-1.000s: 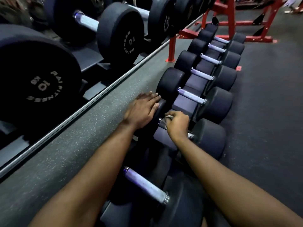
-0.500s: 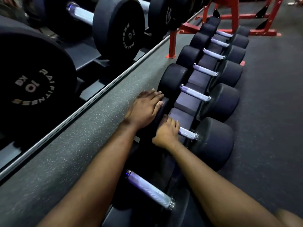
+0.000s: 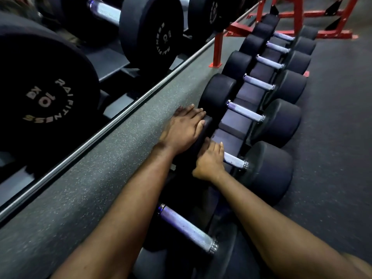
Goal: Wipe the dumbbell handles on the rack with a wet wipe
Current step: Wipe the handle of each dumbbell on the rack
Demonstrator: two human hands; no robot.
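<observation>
Dumbbell heads (image 3: 279,122) flank each narrow handle (image 3: 245,112) gap.

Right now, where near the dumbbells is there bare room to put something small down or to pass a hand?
Free: the grey speckled strip between the metal rail and the dumbbell row, left of the left hand; also the dark floor right of the row. Crowded: the row itself, narrow gaps between dumbbells, right hand on a handle.
</observation>
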